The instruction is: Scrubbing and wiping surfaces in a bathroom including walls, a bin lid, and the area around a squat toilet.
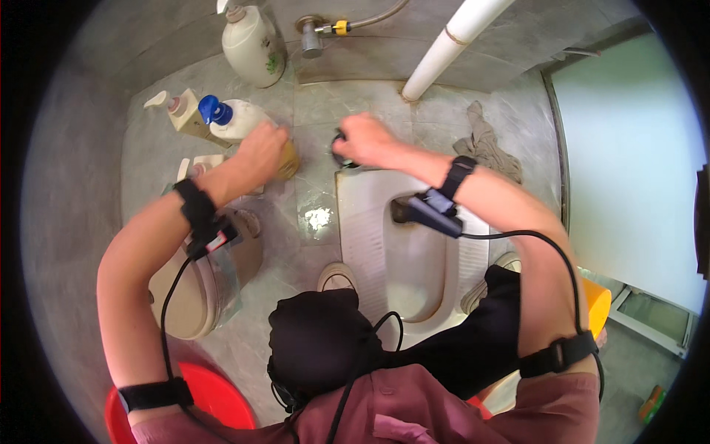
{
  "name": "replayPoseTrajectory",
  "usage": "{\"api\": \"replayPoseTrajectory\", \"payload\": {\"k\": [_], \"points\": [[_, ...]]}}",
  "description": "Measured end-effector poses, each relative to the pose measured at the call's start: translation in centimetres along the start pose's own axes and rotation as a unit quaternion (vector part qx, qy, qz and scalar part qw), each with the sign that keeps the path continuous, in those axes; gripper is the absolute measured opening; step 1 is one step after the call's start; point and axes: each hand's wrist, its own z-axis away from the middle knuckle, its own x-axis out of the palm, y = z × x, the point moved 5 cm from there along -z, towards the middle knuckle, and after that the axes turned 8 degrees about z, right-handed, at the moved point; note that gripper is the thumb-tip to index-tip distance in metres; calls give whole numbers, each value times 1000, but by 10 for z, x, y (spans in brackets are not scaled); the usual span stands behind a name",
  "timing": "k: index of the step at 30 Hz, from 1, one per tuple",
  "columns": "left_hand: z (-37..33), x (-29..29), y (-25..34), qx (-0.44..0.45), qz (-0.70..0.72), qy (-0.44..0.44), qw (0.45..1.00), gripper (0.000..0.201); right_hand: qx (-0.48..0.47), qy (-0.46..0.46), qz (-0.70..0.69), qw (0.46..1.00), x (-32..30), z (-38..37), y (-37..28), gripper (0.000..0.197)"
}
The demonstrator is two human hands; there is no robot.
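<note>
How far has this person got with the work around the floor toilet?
Judging by the picture, early on. Already out: a patch of white powder on the tiles. In hand: the left hand grips a yellowish bottle; the right hand works a dark object at the squat toilet rim. The pan looks unscrubbed.

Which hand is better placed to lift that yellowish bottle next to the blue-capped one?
Left, probably. The left hand already grips the yellowish bottle, while the right hand is occupied at the dark object by the squat toilet.
</note>
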Motion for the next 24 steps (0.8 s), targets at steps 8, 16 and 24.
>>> {"api": "replayPoseTrajectory", "payload": {"k": [8, 16, 24], "points": [[61, 11, -23, -167, 39, -95, 981, 37, -68, 27, -125, 989, 40, -13, -74, 41], [51, -53, -14, -123, 55, -2, 991, 45, 80, 154, -16, 985, 24, 56, 169, 52], [-71, -125, 60, -40, 98, 217, 970, 41, 108, 155, 129, 973, 50, 153, 343, 91]]}}
